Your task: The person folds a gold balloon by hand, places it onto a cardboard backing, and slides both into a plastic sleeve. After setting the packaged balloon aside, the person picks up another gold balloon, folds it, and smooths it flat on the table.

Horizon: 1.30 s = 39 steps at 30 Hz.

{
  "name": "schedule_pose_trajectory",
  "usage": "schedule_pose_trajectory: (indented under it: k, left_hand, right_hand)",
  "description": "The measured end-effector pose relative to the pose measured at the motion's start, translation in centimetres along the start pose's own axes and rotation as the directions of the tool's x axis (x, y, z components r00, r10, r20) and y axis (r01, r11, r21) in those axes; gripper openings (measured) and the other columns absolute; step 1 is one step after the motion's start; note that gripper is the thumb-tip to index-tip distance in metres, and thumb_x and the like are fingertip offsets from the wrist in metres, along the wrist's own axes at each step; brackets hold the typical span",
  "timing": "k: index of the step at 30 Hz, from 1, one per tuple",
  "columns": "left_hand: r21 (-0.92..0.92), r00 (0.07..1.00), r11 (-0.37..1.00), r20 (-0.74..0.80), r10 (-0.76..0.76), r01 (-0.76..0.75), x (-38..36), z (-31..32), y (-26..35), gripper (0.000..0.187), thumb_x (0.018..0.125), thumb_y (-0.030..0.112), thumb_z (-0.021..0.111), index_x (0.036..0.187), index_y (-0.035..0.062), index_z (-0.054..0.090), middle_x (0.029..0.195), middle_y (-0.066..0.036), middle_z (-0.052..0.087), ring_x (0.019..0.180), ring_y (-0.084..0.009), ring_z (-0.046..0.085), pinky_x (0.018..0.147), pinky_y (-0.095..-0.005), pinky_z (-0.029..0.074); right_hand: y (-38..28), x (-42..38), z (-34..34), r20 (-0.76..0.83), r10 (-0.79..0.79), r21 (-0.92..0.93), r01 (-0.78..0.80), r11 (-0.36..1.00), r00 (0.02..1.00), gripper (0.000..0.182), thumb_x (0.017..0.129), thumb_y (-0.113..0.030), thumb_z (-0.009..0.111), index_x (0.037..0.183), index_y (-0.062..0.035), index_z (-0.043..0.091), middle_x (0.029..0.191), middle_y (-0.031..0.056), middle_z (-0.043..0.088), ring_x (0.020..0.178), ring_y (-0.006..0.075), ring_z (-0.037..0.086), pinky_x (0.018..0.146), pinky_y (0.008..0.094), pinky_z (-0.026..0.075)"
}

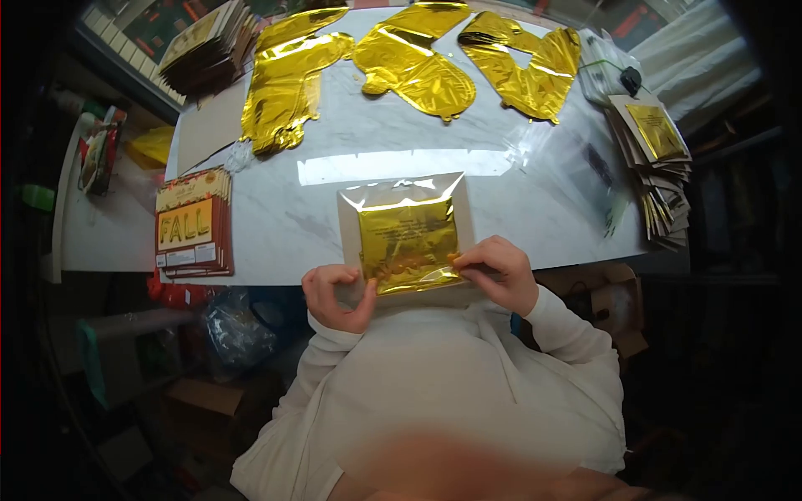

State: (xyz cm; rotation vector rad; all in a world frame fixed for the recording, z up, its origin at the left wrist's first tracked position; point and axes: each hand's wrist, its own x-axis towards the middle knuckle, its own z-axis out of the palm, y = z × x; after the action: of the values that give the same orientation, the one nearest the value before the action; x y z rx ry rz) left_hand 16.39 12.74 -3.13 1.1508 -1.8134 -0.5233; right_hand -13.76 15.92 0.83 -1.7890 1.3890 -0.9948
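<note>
Packet [413,250] located between the fingers of both hands, at the near edge of the table [284,213], over the card [351,225]. Right hand [505,275]: thumb and index pinch the packet's near right part. Left hand [336,302]: fingers bent, thumb against the near left corner; whether they grip the film cannot be told.

Risks, as judged: uneven pull from the two sets of fingertips could skew the packet on the card or crease the film. The film looks slick and glossy, so a light hold could let it slide. With its near end at the table edge, a slip towards the body could drop it. Pressing hard at the corners could bunch the gold foil [388,219] inside.

Orientation: packet lies nearly flat, its far end pointing away from the fingers and slightly left. Outline is close to square; the long axis seems to run from near the fingertips to the far end, but the wide view leaves this uncertain.
</note>
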Motion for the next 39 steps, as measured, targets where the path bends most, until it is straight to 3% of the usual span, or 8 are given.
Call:
schedule_pose_trajectory:
  k: [16, 21, 25, 27, 30, 34, 37, 39]
  left_hand:
    - [0.248, 0.966, 0.934, 0.093, 0.241, -0.257, -0.1, 0.1, -1.1, 0.014, 0.087, 0.006, 0.063, 0.098, 0.0114, 0.071, 0.127, -0.01, 0.07, 0.103, -0.0282, 0.064, 0.102, -0.0382, 0.037]
    - [0.284, 0.95, 0.907, 0.121, 0.288, -0.311, -0.5, 0.2, -1.8, 0.016, 0.09, 0.008, 0.063, 0.1, 0.0148, 0.073, 0.134, -0.007, 0.07, 0.115, -0.0237, 0.066, 0.102, -0.0368, 0.035]
    - [0.257, 0.954, 0.923, 0.171, 0.248, -0.286, -0.6, 0.2, -1.5, 0.019, 0.099, 0.02, 0.054, 0.109, 0.0121, 0.068, 0.138, -0.011, 0.067, 0.13, -0.0283, 0.06, 0.109, -0.0398, 0.032]
    - [0.258, 0.951, 0.921, 0.183, 0.249, -0.291, -0.6, 0.0, -1.7, 0.025, 0.102, 0.026, 0.05, 0.114, 0.0113, 0.067, 0.141, -0.012, 0.066, 0.132, -0.0283, 0.059, 0.111, -0.0409, 0.03]
    - [0.226, 0.96, 0.934, 0.104, 0.259, -0.276, -1.3, 0.3, -2.4, 0.04, 0.105, 0.035, 0.04, 0.126, 0.0085, 0.063, 0.144, -0.014, 0.063, 0.132, -0.0282, 0.058, 0.116, -0.0429, 0.025]
    - [0.277, 0.969, 0.928, 0.066, 0.24, -0.249, -1.3, 0.6, -2.7, 0.049, 0.103, 0.036, 0.044, 0.139, 0.006, 0.059, 0.144, -0.014, 0.063, 0.134, -0.0266, 0.056, 0.12, -0.043, 0.019]
    - [0.399, 0.96, 0.873, 0.111, 0.256, -0.279, -1.4, 1.1, -3.4, 0.05, 0.099, 0.036, 0.05, 0.139, 0.0066, 0.06, 0.143, -0.011, 0.063, 0.135, -0.0254, 0.054, 0.12, -0.0423, 0.018]
    - [0.474, 0.952, 0.826, 0.125, 0.28, -0.305, -1.5, 1.3, -3.6, 0.05, 0.097, 0.035, 0.054, 0.138, 0.0073, 0.062, 0.143, -0.009, 0.064, 0.134, -0.0246, 0.054, 0.12, -0.0419, 0.018]
  right_hand:
    - [2.0, -0.9, -0.8, 0.111, -0.334, -0.201, 0.35, 0.915, 0.936, 0.042, 0.078, 0.011, 0.07, 0.115, -0.0058, 0.076, 0.124, 0.0141, 0.067, 0.109, 0.0313, 0.068, 0.088, 0.0373, 0.06]
    - [-1.2, 0.2, 0.8, 0.182, -0.497, -0.583, 0.5, 0.64, 0.849, 0.045, 0.079, -0.005, 0.075, 0.124, -0.0024, 0.07, 0.136, 0.0149, 0.063, 0.119, 0.0314, 0.066, 0.097, 0.0392, 0.058]
    - [-4.2, 1.3, 4.7, 0.185, -0.486, -0.453, 0.513, 0.729, 0.854, 0.049, 0.08, -0.012, 0.072, 0.127, -0.0012, 0.067, 0.138, 0.0135, 0.063, 0.123, 0.0303, 0.065, 0.099, 0.0383, 0.057]
    - [-2.8, 1.6, 6.0, 0.224, -0.51, -0.637, 0.521, 0.569, 0.831, 0.046, 0.081, -0.013, 0.069, 0.127, -0.0043, 0.067, 0.132, 0.0099, 0.067, 0.12, 0.0275, 0.066, 0.096, 0.0358, 0.057]
    - [-2.8, 1.4, 4.2, 0.334, -0.419, -0.588, 0.534, 0.608, 0.844, 0.04, 0.083, -0.015, 0.067, 0.122, -0.0061, 0.068, 0.123, 0.007, 0.069, 0.114, 0.024, 0.068, 0.092, 0.0345, 0.058]
    - [-6.1, 3.3, -5.3, 0.06, -0.515, -0.748, 0.381, 0.544, 0.855, 0.026, 0.083, -0.009, 0.067, 0.108, -0.0049, 0.073, 0.112, 0.0108, 0.074, 0.109, 0.0304, 0.073, 0.097, 0.0463, 0.058]
    - [-5.9, 3.9, -14.5, -0.261, -0.658, -0.862, 0.137, 0.488, 0.706, 0.021, 0.084, 0.01, 0.067, 0.101, 0.0, 0.073, 0.105, 0.0144, 0.076, 0.106, 0.0329, 0.074, 0.096, 0.0461, 0.058]
    - [-3.7, 3.4, -21.5, -0.227, -0.709, -0.969, -0.086, 0.23, 0.668, 0.016, 0.093, 0.007, 0.064, 0.103, -0.0011, 0.073, 0.11, 0.0133, 0.076, 0.11, 0.031, 0.073, 0.098, 0.042, 0.057]
